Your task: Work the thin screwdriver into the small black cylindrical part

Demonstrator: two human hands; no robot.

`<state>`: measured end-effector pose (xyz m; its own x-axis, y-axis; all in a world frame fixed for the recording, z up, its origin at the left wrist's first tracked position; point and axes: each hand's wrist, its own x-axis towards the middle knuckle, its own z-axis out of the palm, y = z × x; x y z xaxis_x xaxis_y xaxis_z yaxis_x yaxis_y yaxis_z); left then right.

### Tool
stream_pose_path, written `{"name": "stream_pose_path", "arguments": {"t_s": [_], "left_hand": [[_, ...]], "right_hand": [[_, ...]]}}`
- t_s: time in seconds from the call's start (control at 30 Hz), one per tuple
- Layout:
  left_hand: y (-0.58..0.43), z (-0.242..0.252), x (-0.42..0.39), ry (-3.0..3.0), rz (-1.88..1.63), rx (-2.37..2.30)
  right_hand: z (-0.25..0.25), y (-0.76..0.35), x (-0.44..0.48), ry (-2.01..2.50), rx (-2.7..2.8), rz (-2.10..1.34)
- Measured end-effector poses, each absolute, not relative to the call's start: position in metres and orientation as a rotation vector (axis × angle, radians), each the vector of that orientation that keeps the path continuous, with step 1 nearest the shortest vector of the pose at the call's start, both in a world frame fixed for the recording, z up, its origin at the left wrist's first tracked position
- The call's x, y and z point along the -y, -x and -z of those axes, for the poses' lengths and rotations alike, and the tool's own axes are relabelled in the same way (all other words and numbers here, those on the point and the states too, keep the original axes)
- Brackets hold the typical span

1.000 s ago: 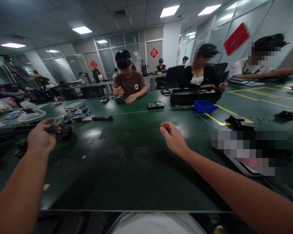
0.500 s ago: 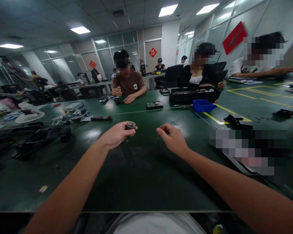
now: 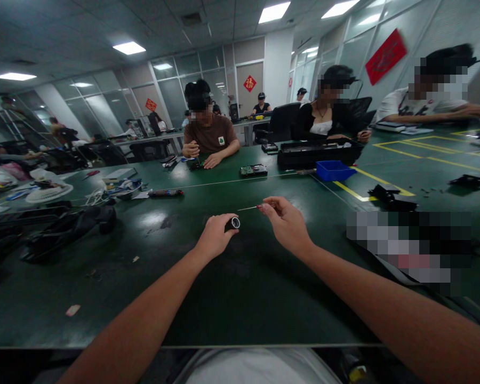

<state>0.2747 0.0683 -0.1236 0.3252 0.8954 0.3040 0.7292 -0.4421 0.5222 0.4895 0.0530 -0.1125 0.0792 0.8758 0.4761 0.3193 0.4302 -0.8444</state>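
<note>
My left hand (image 3: pixel 215 234) is closed round a small black cylinder (image 3: pixel 234 223) with a silver ring at its end. That ringed end faces right, toward my other hand. A thin screwdriver (image 3: pixel 258 207) with a reddish handle is pinched in the fingers of my right hand (image 3: pixel 287 221). Its slim shaft points left and lies nearly level, above and a little beyond the cylinder. The two hands are apart, both over the green table (image 3: pixel 240 314). What the cylinder is exactly, I cannot tell.
A circuit-board drive (image 3: pixel 253 170), a blue bin (image 3: pixel 334 171) and a long black housing (image 3: pixel 318 157) stand farther back. Black parts (image 3: pixel 70 226) and cables (image 3: pixel 122 189) lie at left. Black brackets (image 3: pixel 392 197) are at right. Across the table, a person in brown (image 3: pixel 212 133) works.
My left hand has moved right and slightly down, and the cylinder has tipped from facing up to facing right. The screwdriver has swung from pointing down to nearly level.
</note>
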Motion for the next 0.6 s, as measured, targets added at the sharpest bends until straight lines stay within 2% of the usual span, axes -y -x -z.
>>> {"name": "stream_pose_path", "arguments": {"t_s": [0.6], "left_hand": [[-0.2729, 0.1223, -0.0664, -2.315, -0.833, -1.428]], "right_hand": [[0.1072, -0.4892, -0.0467, 1.187, 1.643, -0.502]]}}
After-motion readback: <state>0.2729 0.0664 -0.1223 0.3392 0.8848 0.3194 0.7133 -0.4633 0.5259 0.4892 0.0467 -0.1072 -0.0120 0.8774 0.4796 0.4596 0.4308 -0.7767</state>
